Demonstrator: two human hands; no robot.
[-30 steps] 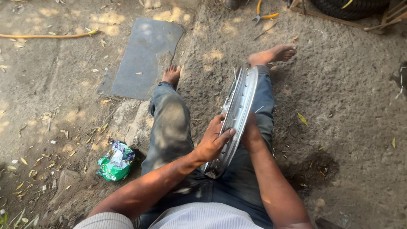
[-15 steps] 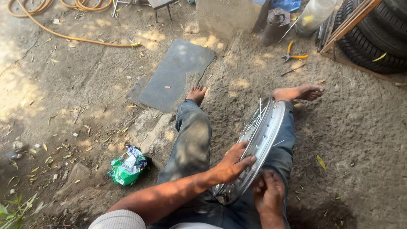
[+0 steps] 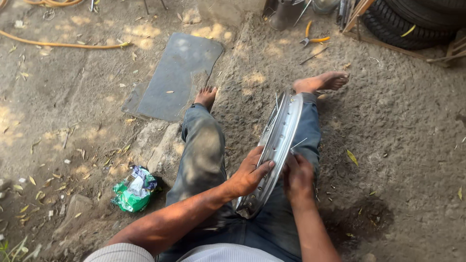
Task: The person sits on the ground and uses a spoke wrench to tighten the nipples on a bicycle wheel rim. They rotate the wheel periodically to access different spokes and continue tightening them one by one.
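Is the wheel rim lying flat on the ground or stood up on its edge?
On edge: the wheel rim stands between the legs, steadied by the left hand and right hand.

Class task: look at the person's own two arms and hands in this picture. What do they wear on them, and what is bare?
Both forearms are bare. The left hand and right hand wear no gloves; no rings, watch or bands are visible. A short pale grey ribbed sleeve covers the left upper arm. The right arm's upper part lies outside the picture.

The stacked tyres [image 3: 422,22] run off the top edge. The right hand [image 3: 297,178] hides part of the wheel rim [image 3: 281,140]; its fingertips cannot be made out.
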